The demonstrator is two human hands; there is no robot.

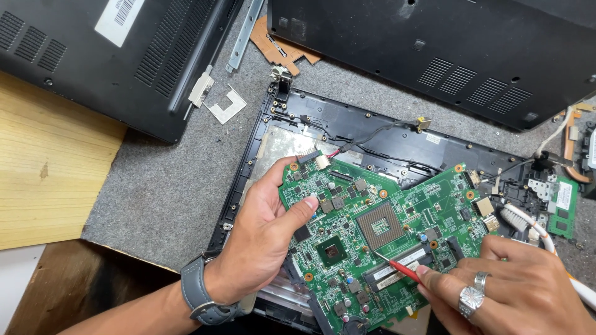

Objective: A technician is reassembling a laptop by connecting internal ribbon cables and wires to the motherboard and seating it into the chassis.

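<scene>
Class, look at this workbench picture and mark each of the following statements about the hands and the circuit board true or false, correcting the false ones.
1. The left hand grips the green circuit board by its edge. True.
2. The right hand holds a red-tipped probe against the board. True.
3. The left wrist is bare. False: it wears a grey-strapped watch.
4. The board lies on the wooden plank. False: it is over an open black laptop base.
5. The right hand wears rings. True.
</scene>
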